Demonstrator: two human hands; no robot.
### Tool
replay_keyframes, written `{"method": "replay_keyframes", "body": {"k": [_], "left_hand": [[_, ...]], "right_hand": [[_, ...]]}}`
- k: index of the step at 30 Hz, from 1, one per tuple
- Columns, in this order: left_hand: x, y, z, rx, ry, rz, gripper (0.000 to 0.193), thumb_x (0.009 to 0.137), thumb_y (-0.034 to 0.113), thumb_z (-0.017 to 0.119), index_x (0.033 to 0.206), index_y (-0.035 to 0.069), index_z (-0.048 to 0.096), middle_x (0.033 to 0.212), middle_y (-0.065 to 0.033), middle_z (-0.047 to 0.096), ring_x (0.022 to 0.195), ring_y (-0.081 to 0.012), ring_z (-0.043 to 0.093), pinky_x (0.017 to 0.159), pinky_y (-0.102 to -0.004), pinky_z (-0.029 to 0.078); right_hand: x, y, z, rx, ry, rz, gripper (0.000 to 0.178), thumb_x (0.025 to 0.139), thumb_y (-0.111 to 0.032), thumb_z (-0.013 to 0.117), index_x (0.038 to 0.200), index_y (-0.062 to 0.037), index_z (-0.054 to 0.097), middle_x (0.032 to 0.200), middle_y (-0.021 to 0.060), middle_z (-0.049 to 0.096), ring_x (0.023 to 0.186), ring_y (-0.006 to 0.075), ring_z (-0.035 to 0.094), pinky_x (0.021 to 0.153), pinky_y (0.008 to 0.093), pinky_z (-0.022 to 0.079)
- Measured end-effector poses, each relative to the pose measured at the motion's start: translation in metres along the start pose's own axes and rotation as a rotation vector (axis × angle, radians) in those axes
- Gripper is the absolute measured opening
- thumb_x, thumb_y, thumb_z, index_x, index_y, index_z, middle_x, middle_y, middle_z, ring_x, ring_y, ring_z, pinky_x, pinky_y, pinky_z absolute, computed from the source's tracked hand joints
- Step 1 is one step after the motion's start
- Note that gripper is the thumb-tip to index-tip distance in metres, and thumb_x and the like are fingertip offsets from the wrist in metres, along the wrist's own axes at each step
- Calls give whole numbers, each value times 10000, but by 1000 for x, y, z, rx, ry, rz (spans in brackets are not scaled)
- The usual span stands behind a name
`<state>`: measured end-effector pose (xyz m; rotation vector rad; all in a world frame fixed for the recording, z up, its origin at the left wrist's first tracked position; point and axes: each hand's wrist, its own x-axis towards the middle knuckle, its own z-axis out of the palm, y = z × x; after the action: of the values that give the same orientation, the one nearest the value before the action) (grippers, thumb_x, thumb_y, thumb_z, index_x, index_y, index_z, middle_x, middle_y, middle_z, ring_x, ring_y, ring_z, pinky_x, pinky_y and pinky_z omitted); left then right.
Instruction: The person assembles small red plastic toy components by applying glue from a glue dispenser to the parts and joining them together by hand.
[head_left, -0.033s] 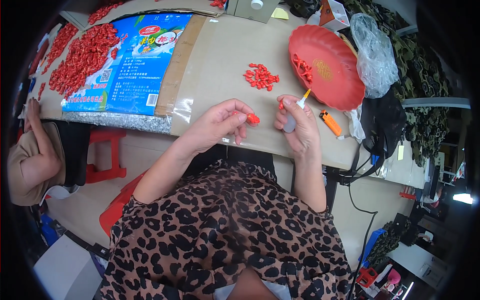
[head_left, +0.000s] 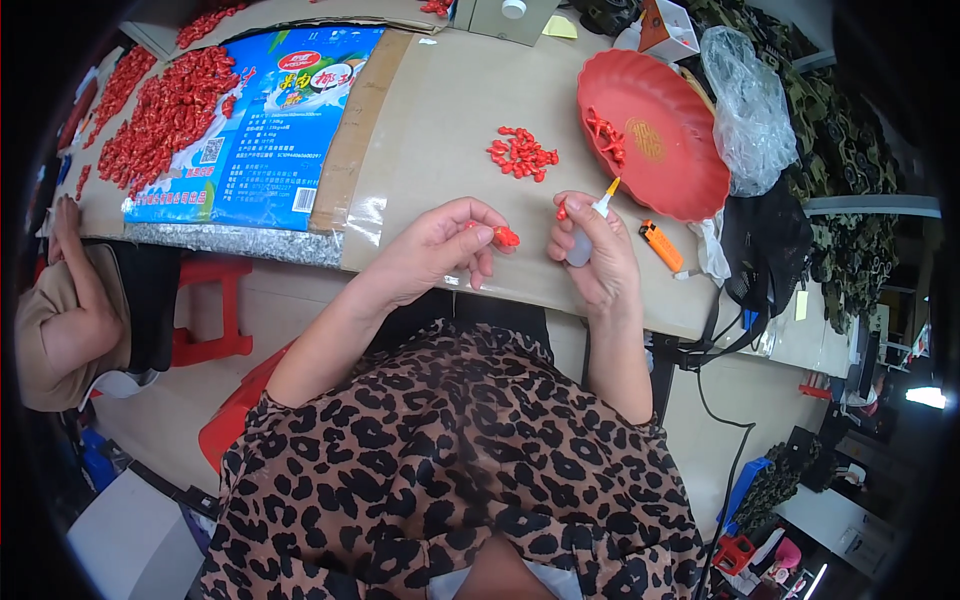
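Head view. Pinched between thumb and fingers of left hand (head_left: pixel 450 240): red piece (head_left: pixel 507 238), long axis roughly crosswise, free end toward surface's (head_left: pixel 430 130) right side. Grasped in right hand (head_left: pixel 605 255): squeeze bottle (head_left: pixel 579 248), slanting, yellow-tipped nozzle toward far right corner; also small red bit (head_left: pixel 562 211) at fingertips. Held over near edge, hands apart. Farther in, loose red pile (head_left: pixel 522 155); rightward, scalloped red tray (head_left: pixel 700 150), orange lighter (head_left: pixel 661 246) near right hand. Widest room: strip between pile and blue printed sheet (head_left: pixel 290 130).
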<state>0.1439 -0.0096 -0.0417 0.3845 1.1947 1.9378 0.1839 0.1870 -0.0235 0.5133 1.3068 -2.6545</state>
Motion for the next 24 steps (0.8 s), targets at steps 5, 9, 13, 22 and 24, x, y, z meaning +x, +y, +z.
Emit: {"method": "replay_keyframes", "body": {"k": [5,9,13,22,24], "left_hand": [[1,-4,0,-5,10,38,202,882,183,417,973,7,454,908,-117,541,649,-98,498,547,-220,438],[0,-8,-3,34,-6,57,195,884,182,412,966,10,453,886,-104,540,658,-95,498,551,-216,434],[-1,-8,-2,124,-17,75,183,885,169,409,966,11,452,867,-82,536,660,-85,494,560,-206,428],[-3,-11,2,204,3,107,167,886,161,409,970,23,450,745,-19,497,650,-59,484,558,-194,422],[-2,-16,0,216,14,116,167,886,159,409,971,21,450,746,-22,496,650,-59,484,559,-196,424]], "right_hand": [[-6,7,9,25,1,27,105,763,-94,576,828,-13,562,666,49,534,526,113,489,465,260,412],[-10,16,12,1,11,27,98,763,-85,570,828,-12,558,676,63,542,531,116,497,466,255,417],[-12,23,13,31,33,8,104,764,-87,574,830,-10,552,670,58,540,528,112,493,467,248,412],[-20,43,22,-62,104,-187,115,787,-120,577,796,-9,548,643,26,518,530,78,456,508,216,388],[-22,48,22,-127,117,-263,121,793,-120,561,797,-1,541,637,37,502,549,95,450,522,237,388]]}}
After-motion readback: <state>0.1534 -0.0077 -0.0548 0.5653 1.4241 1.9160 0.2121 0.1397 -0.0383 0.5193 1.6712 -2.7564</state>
